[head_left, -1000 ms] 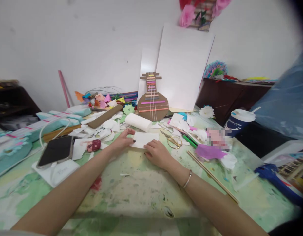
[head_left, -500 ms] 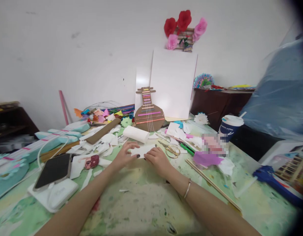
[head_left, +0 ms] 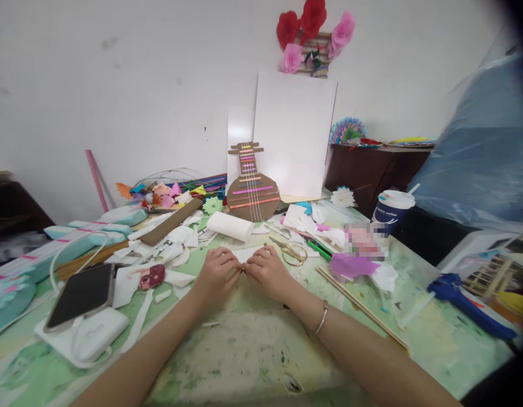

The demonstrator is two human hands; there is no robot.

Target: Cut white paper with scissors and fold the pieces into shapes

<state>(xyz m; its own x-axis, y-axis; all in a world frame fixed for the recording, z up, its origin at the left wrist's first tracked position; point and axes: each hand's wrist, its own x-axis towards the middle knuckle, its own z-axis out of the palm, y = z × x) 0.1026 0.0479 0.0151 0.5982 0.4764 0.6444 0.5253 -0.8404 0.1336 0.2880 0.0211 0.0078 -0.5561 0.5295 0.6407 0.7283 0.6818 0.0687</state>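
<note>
I have the white paper between my left hand and right hand, around the middle of the table. Both hands look closed on its near edge, fingers bent and tips meeting, probably so the thin sheet can't slip or spring up; my knuckles hide the exact pinch. Just beyond lies a white roll. The scissors rest beside my right hand, within easy reach, with sticks slanting toward the table's right near corner. At the far edge, the cardboard lute leans on a white board, which seems to prop it upright. Toward the left edge, my phone sits on a white case, cable beside it, perhaps charging.
</note>
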